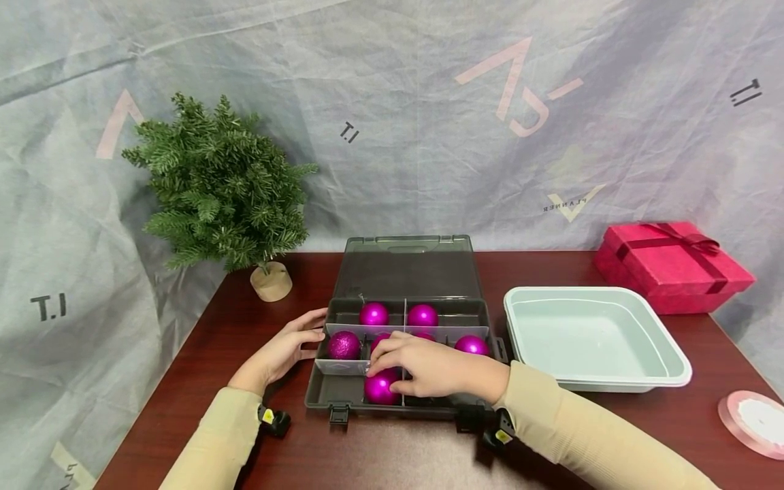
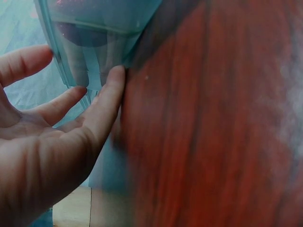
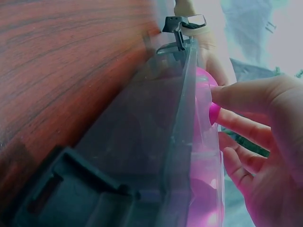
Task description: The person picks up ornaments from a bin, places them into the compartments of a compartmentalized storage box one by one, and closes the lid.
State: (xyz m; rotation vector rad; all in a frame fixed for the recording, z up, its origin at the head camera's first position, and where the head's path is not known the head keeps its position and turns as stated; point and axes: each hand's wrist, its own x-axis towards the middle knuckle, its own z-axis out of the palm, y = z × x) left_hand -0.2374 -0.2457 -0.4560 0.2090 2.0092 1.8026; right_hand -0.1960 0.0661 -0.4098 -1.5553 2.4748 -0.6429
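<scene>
A dark see-through compartment box (image 1: 333, 391) lies on the table with its lid (image 1: 407, 272) raised at the back. Shiny magenta bauble balls sit in its compartments; one is glittery (image 1: 344, 346). My right hand (image 1: 422, 366) reaches over the box and holds a smooth bauble (image 1: 378, 390) between thumb and fingers in the front row. In the right wrist view, the front wall (image 3: 142, 118) stands before that bauble. My left hand (image 1: 284, 347) touches the box's left side with extended fingers, as the left wrist view also shows. Baubles behind my right hand are partly hidden.
Right of the box stands a pale plastic basin (image 1: 588, 340). Behind it is a red gift box (image 1: 667, 265) with a ribbon bow. A pink ribbon roll (image 1: 731, 418) lies at the right edge. A small artificial fir tree (image 1: 226, 190) stands at the back left.
</scene>
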